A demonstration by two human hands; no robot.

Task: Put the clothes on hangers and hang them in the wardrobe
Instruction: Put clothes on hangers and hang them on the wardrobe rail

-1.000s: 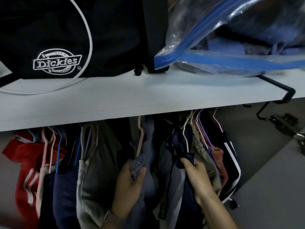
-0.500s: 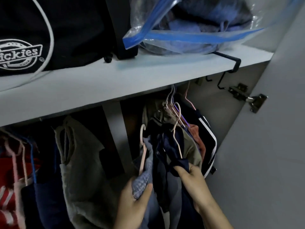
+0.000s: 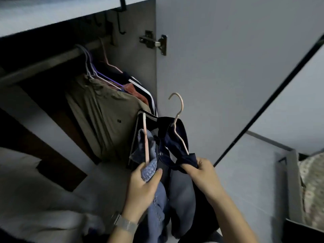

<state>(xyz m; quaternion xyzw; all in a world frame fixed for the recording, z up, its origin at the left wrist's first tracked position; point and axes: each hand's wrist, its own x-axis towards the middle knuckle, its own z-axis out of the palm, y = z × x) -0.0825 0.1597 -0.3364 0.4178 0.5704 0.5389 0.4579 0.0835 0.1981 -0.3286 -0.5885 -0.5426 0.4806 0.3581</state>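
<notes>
My left hand (image 3: 142, 186) grips a light blue garment (image 3: 149, 151) together with the pink hanger (image 3: 145, 137) it hangs on. A dark navy garment (image 3: 175, 137) on a second pink hanger (image 3: 178, 109) is pinched at its shoulder by my right hand (image 3: 203, 172). Both hangers are off the wardrobe rail (image 3: 52, 58), in front of the open wardrobe, with their hooks pointing up. An olive shirt (image 3: 105, 109) and other clothes hang on the rail at the right end.
The open wardrobe door (image 3: 219, 67) stands right of the hands, its hinge (image 3: 154, 42) up high. A white shelf (image 3: 52, 18) runs above the rail. A grey basket (image 3: 294, 186) holding patterned cloth sits at the lower right. Pale fabric (image 3: 35, 199) lies at the lower left.
Both hands have pulled the two garments on their hangers down and out of the wardrobe, off the rail. The view has dropped and swung right, away from the top shelf.
</notes>
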